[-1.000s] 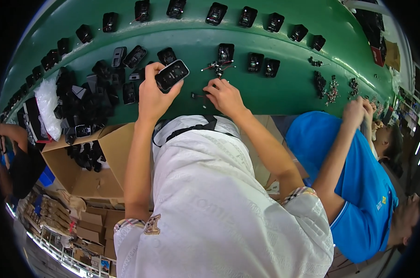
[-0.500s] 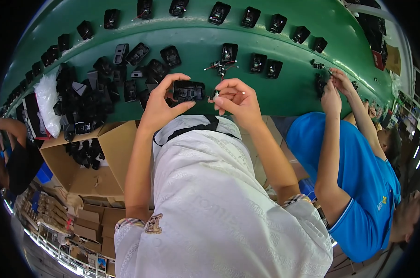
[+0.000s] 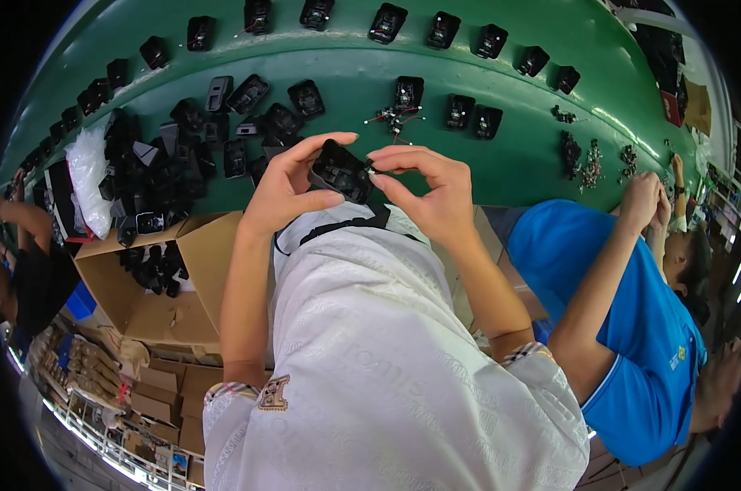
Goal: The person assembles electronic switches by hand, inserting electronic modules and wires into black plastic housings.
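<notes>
My left hand [image 3: 282,186] grips a black plastic housing [image 3: 340,170] by its left end, thumb below and fingers above. The housing is tilted, its open hollow side facing up. At its right end, my right hand [image 3: 433,190] pinches a small wired part [image 3: 372,171], mostly hidden by the fingertips. Just beyond my hands lies a cluster of small parts with thin wires [image 3: 395,120], beside a black housing [image 3: 409,93]. Two more housings, one of them this one [image 3: 460,111], stand to the right of the cluster.
Black and grey housings pile up on the green table [image 3: 518,155] at left, by a white plastic bag [image 3: 89,182]. A row of housings [image 3: 388,23] lines the far side. An open cardboard box [image 3: 203,270] stands at lower left. A co-worker in blue [image 3: 612,295] sits at right.
The housing has tilted, its right end dropping. My right hand has brought the small wired part against the housing's right end. The co-worker's hands have moved right and nearer.
</notes>
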### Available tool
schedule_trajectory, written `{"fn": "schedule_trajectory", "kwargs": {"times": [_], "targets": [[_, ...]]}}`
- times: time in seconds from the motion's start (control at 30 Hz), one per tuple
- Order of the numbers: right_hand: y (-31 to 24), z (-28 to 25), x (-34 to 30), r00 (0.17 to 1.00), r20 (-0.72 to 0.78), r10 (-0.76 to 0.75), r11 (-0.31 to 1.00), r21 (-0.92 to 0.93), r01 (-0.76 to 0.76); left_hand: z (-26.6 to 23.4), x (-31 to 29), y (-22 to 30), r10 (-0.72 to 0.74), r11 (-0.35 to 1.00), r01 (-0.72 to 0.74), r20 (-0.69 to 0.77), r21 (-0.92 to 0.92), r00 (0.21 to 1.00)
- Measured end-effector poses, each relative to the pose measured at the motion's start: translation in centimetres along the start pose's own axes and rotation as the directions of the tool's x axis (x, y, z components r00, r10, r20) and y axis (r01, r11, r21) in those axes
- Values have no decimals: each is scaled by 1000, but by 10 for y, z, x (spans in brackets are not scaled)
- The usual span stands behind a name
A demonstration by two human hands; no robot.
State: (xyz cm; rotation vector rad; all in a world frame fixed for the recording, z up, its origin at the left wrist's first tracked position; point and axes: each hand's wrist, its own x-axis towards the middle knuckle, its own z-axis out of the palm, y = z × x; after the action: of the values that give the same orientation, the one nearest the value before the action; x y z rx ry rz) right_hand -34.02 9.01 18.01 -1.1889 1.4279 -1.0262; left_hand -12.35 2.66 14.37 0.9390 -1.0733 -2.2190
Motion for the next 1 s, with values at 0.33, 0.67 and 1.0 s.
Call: {"fn": "schedule_trajectory", "kwargs": {"times": [0.33,0.67,1.0], "targets": [[-26,-6,10,909,240,-341,916,-134,379,-10,1,2,-89,969,146,271,-198,958],[-35,-2,15,868,360,-342,900,-139,412,-16,-4,-8,-127,948,218,357,-230,926],[-46,5,14,888,371,-271,883,-271,383,-19,-2,-24,-211,891,325,342,-317,915]]}}
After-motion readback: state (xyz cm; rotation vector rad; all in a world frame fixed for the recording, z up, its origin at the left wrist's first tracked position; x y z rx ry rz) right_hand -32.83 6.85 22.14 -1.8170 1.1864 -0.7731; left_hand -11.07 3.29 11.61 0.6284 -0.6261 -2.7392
